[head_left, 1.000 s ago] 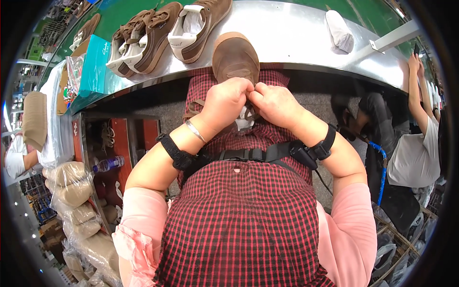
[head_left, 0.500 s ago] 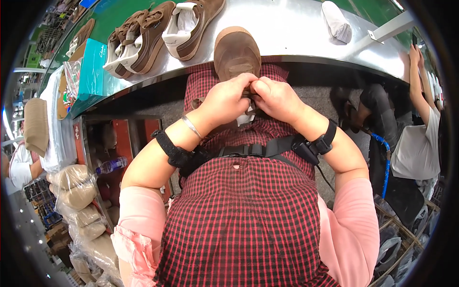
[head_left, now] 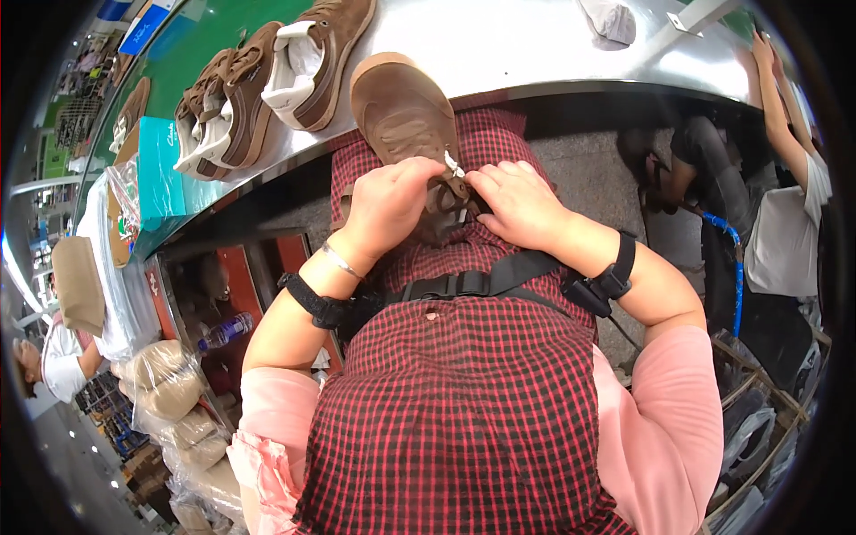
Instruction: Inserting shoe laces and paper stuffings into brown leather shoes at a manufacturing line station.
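Note:
A brown shoe (head_left: 406, 111) rests across my lap, its toe tilted up against the table edge. My left hand (head_left: 388, 201) is closed at the left side of the lacing, thumb and forefinger pressed together; whatever they pinch is hidden. At the right side, my right hand (head_left: 519, 203) has its thumb and forefinger pinched beside the shoe's opening, the other fingers bent. Between the two hands a small white crumpled piece (head_left: 453, 165) stands up at the lacing. Dark laces and the shoe's opening show partly below it.
Brown shoes with white heels, such as this one (head_left: 308, 67), stand on the metal table (head_left: 499, 53) at the left, near a teal box (head_left: 160, 165). A white wrapped bundle (head_left: 609, 22) lies farther right. Bagged tan items (head_left: 165, 383) are stacked at my left. People are nearby on both sides.
My hands have moved apart from their pinch together over the lacing. The white crumpled piece now shows between them. The shoe sits farther left in view, its toe tilted left.

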The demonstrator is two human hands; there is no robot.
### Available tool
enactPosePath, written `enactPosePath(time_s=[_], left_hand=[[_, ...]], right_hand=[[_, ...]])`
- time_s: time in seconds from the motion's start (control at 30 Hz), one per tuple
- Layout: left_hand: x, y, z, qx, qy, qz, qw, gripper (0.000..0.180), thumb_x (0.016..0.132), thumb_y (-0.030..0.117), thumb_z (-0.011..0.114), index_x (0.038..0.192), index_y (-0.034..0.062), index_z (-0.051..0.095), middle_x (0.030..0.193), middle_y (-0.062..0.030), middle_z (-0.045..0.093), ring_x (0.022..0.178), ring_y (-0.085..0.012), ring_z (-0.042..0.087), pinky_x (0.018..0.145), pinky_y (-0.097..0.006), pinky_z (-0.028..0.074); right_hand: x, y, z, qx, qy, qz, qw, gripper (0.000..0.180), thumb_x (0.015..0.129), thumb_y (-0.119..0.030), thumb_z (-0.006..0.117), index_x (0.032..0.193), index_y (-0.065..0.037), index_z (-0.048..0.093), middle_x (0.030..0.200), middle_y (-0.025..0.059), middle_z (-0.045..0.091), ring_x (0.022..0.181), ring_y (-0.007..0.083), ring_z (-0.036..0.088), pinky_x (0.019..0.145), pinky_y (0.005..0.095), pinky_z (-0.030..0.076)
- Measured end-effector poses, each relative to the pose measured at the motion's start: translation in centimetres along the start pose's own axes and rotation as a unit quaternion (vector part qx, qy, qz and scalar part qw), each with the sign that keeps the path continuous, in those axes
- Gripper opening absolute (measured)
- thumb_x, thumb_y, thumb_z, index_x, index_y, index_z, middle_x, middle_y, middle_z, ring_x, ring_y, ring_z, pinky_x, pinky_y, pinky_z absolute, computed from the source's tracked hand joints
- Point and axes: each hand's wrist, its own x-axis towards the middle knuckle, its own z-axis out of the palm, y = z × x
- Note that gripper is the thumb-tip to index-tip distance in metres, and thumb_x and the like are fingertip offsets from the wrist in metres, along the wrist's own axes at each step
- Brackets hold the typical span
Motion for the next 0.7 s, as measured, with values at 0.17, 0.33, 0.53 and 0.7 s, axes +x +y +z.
enactPosePath(time_s=[0.17,0.33,0.53,0.7], left_hand=[[-0.1,-0.6,0.1,-0.006,0.014,0.026,1.000,0.025,0.073,-0.010,0.059,0.094,0.0029,0.060,0.089,-0.0126,0.066,0.081,-0.0293,0.066,0.070,-0.033,0.053],[0.7,-0.3,-0.4,-0.014,-0.017,0.039,0.999,0.026,0.073,-0.010,0.059,0.095,0.0030,0.060,0.089,-0.0122,0.065,0.082,-0.0291,0.065,0.070,-0.033,0.053],[0.8,0.1,-0.5,0.003,-0.037,-0.007,0.999,0.025,0.073,-0.010,0.057,0.094,0.0042,0.059,0.088,-0.0115,0.064,0.080,-0.0297,0.064,0.068,-0.033,0.052],[1.2,0.8,-0.1,0.067,-0.079,-0.010,0.995,0.022,0.074,-0.001,0.060,0.095,0.0060,0.059,0.084,-0.0101,0.060,0.073,-0.0300,0.063,0.062,-0.036,0.051]], right_hand=[[-0.1,0.9,-2.8,0.119,-0.280,0.122,0.945,0.023,0.075,-0.016,0.061,0.094,-0.005,0.063,0.082,0.0117,0.067,0.075,0.0297,0.064,0.067,0.0394,0.050],[-0.8,1.7,-9.7,0.521,-0.030,0.217,0.825,0.007,0.082,-0.004,0.063,0.089,-0.004,0.066,0.082,-0.0008,0.062,0.069,0.0071,0.054,0.062,0.0214,0.045],[0.1,7.1,-4.1,0.064,0.181,0.159,0.969,0.010,0.077,-0.004,0.061,0.087,-0.004,0.064,0.075,0.0102,0.063,0.069,0.0238,0.063,0.064,0.0324,0.050],[0.5,0.3,-2.6,0.026,0.128,0.034,0.991,0.035,0.069,-0.023,0.071,0.099,-0.010,0.059,0.107,0.0097,0.058,0.099,0.0283,0.056,0.083,0.0398,0.042]])
